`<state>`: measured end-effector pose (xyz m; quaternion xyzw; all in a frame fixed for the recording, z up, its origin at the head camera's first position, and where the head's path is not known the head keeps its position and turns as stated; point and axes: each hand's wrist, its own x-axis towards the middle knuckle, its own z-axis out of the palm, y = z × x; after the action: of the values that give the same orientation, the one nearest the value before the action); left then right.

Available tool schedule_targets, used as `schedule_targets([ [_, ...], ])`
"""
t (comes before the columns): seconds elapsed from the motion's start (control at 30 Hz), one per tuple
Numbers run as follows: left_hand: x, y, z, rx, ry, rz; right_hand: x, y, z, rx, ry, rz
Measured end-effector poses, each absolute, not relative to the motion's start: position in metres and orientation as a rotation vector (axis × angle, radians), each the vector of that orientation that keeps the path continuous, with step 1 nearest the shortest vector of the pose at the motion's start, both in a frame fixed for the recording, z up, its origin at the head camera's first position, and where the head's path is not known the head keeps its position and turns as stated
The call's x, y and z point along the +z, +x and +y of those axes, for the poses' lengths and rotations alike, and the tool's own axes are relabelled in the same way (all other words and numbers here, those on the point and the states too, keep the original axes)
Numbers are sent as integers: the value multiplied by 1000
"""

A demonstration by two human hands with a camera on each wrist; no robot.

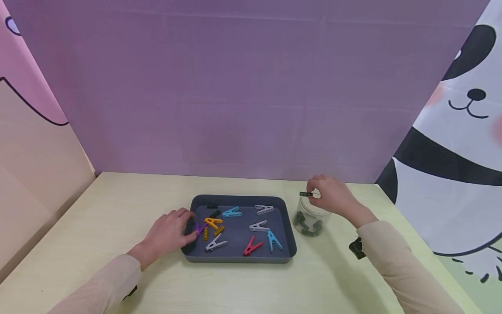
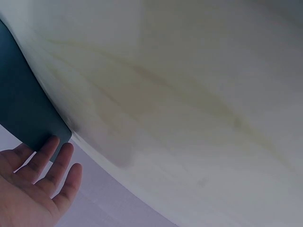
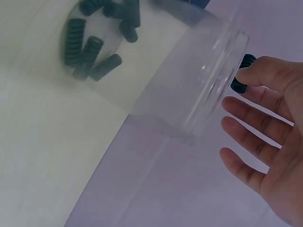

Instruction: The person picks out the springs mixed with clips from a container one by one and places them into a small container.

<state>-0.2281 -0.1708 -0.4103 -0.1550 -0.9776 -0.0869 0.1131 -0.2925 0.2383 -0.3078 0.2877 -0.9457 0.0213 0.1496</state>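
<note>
My right hand (image 1: 335,198) pinches a dark green coil spring (image 1: 304,194) between thumb and forefinger, at the mouth of the clear jar (image 3: 189,71) beneath it. I judge this spring light, stiff, maybe slippery, best held across its middle; my left hand (image 1: 168,231), fingers loosely spread, touches the tray (image 1: 239,259) beside it.

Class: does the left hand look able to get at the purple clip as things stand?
Probably yes: the left hand is at the left side of the tray, close to the purple clip, and nothing seems to lie over it.
</note>
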Motion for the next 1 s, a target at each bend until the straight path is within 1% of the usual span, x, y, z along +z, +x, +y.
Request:
schedule_targets([
  [0.5,-411,-228,-170,-278,-434,-2887,-317,-290,248,-25,792,-2818],
  [1.0,-410,-228,-171,-281,-433,-2892,-323,-291,246,-6,875,-2807],
])
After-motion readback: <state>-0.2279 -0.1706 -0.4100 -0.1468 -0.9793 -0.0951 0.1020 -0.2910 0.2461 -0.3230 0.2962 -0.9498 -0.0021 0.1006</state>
